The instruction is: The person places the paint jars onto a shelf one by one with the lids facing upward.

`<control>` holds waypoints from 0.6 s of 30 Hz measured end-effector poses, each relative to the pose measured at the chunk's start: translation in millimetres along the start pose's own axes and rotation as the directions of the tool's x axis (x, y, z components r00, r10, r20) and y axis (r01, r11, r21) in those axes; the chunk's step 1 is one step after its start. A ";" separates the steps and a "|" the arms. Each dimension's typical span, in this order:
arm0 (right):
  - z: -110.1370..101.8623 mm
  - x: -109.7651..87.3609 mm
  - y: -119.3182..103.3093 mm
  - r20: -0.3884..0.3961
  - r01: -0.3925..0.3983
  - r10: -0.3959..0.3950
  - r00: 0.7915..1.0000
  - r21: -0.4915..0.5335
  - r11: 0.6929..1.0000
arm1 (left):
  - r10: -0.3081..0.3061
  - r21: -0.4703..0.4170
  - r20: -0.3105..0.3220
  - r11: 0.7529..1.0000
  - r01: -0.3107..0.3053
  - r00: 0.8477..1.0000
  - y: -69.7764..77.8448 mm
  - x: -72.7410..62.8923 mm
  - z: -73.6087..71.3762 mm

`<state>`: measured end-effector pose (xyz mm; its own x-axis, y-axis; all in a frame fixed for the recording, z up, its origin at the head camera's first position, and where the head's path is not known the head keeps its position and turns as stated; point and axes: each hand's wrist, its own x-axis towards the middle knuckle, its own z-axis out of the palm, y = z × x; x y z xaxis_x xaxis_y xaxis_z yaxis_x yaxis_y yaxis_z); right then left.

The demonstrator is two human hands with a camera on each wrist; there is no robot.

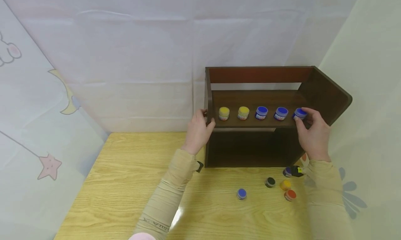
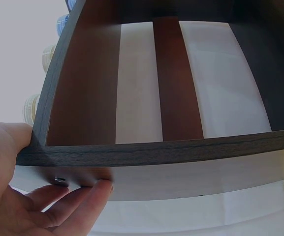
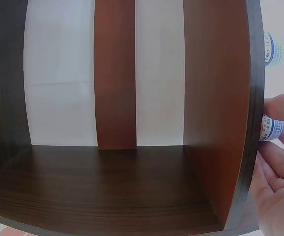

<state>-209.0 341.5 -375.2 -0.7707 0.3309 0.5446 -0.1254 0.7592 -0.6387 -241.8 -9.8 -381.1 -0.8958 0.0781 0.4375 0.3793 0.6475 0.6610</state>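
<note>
Approx. half seems done: 4 jars [image 1: 261,113] are lined up on the rack [image 1: 332,93], a blue jar [image 1: 299,114] is pinched at rack's R end by R hand [image 1: 314,135], rack's L side is gripped by L hand [image 1: 198,130], w/ 5 loose jars [image 1: 241,194] left on bench [image 1: 131,170] in front.

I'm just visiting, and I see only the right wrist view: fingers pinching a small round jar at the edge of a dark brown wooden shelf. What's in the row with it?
Observer: The head view shows five small, round, plastic-looking jars in that row: two yellow jars and three blue jars, yours being the rightmost blue.
Visitor: Where's the other grip?
Observer: The left grip holds the dark brown wooden left side panel at its front edge.
Visitor: Anything on the table?
Observer: Yes, a small round red jar is among several on the pale yellow wood-grain table, in front of the shelf.
</note>
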 end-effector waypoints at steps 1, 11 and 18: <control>0.1 0.0 0.2 0.000 0.004 -0.004 1.000 -0.003 1.000 | -0.002 0.004 0.000 1.000 0.002 1.000 0.1 -0.1 -0.1; 0.9 -2.8 2.1 -0.049 0.022 -0.020 0.999 0.043 0.999 | -0.003 0.021 0.002 1.000 0.003 1.000 1.7 -0.6 -0.4; -0.4 -7.2 -3.7 -0.096 -0.035 0.043 0.994 0.086 0.996 | 0.000 0.008 0.007 1.000 0.000 1.000 1.2 -0.6 -0.5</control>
<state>-202.8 336.6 -376.5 -0.7118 0.4153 0.5664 -0.1518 0.6965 -0.7014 -240.8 -9.5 -380.2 -0.8976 0.0833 0.4328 0.3770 0.6539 0.6560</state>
